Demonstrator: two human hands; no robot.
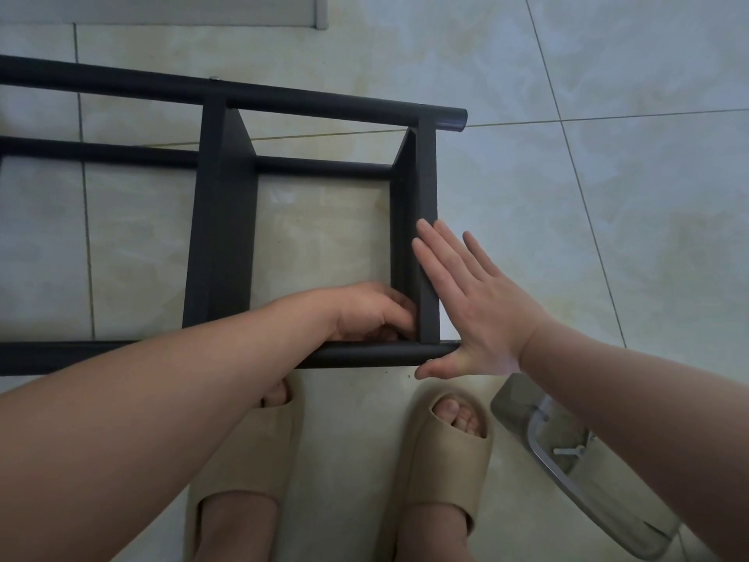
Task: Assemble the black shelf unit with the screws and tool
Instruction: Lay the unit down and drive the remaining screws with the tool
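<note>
Two beige slippers, the left one (243,460) and the right one (450,460), stand on the floor (608,196) at the bottom edge, both cut off at the heel. Beside the right slipper lies a clear bag (600,509), partly hidden by the right forearm. One small pale fastener (569,451) shows inside it, too blurred to tell its kind.

Just past the toes lies the shelf (221,237), tipped on its side on the tiles. Its long axis runs left to right, its left part is cut off by the frame, and its open end points right.

The left hand (373,314) reaches into the near right corner, where the near tube (364,354) meets the end panel (425,237). Its fingers (399,302) curl against the panel's inner face. The tips are hidden, so I cannot tell whether they hold anything. The right hand (474,310) is spread flat, with its fingers (435,253) straight along the panel's outer face and the palm over the near tube's end, gripping nothing.

Three tubes show: the near one, a middle tube (324,166) and a far tube (283,99). Two cross panels join them: the end panel and a second panel (221,196) to its left. One small bright screw head (214,78) sits on the far tube.

A grey slab (162,10) is cut off by the top edge.
</note>
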